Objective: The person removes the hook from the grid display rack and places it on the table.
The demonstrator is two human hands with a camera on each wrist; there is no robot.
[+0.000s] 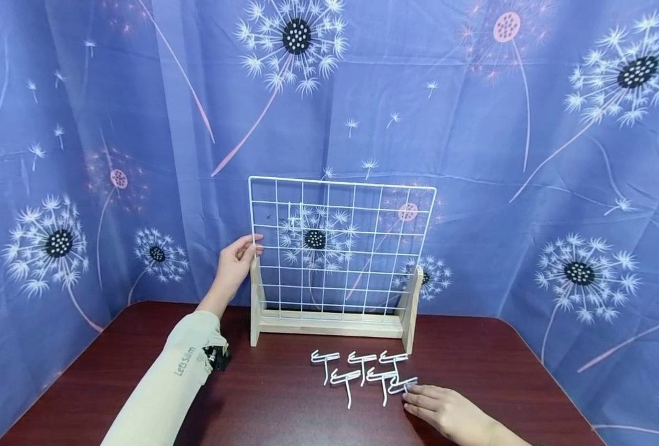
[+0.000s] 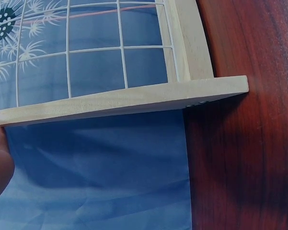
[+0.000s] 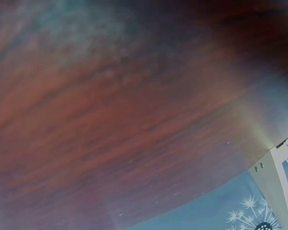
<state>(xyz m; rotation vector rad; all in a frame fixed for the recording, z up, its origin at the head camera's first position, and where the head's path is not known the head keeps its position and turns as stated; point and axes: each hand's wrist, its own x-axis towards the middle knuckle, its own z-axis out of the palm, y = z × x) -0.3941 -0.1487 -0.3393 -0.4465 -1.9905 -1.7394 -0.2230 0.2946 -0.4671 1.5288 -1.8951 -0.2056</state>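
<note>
A white wire grid panel stands upright in a pale wooden stand near the back of the table. My left hand grips the panel's left edge wire just above the stand's side post, thumb and fingers around it. In the left wrist view only part of that hand shows, at the post's top. Several white metal hooks lie in two loose rows in front of the stand. My right hand pinches the rightmost hook at its fingertips, low over the table. A small white hook hangs on the grid's upper left.
The dark red wooden table has rounded back corners. A blue curtain with dandelion prints hangs close behind the stand and on both sides. The right wrist view is mostly blurred tabletop, with the stand's end at lower right.
</note>
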